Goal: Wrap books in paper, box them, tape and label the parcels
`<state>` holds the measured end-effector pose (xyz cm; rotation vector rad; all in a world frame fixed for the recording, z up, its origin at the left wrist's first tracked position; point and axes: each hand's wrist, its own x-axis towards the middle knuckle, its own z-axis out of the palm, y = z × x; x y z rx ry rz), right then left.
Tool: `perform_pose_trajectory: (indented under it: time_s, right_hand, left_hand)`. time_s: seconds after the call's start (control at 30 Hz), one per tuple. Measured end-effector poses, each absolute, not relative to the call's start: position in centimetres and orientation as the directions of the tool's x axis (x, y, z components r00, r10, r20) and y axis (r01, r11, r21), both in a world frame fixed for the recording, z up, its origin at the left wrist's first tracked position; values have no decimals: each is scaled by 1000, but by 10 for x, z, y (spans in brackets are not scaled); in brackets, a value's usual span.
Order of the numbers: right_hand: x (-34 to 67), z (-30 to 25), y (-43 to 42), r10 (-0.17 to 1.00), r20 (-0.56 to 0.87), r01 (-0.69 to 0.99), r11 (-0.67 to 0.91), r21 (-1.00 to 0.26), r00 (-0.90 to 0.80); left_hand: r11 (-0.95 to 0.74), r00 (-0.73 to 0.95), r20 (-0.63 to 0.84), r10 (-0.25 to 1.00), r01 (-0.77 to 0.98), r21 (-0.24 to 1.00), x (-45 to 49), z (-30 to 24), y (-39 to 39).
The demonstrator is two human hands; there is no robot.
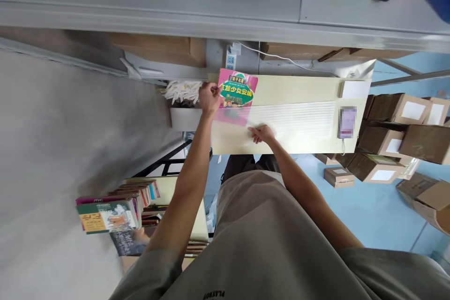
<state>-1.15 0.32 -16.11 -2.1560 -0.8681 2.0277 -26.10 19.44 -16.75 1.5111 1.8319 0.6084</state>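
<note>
My left hand (209, 97) is closed on the left edge of a pink book (237, 90) with a green and yellow cover, holding it tilted up above the pale yellow table (298, 89). My right hand (260, 133) rests on a clear plastic sleeve (281, 119) that lies flat on the table, fingers pinched at its near left corner. The book's lower part shows through the sleeve's left end. A stack of white ribbed sleeves spreads to the right of my right hand.
A phone (347, 122) and a white pad (355, 89) lie at the table's right end. Brown cartons (386, 143) are stacked to the right on a blue floor. Piled books (112, 211) sit lower left; a white bin of packing material (183, 98) stands left of the table.
</note>
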Motion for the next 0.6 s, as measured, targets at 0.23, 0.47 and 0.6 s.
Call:
perform_pose_trajectory:
  time_s: [0.23,0.47,0.6]
  right_hand:
    - [-11,-167,7,425,-903,354,-836,-419,-63]
    - [18,-156,14,465,-847,91,-861,-501,-258]
    - [101,-138,-11,651,-730,-172,-759,-628,-210]
  left_hand:
    - [-134,0,176,984,651,747,-221,-83,183]
    - [-344,154,328,932,658,670,-154,25,125]
    - [-35,-26,56,998,510,859,-124,14,80]
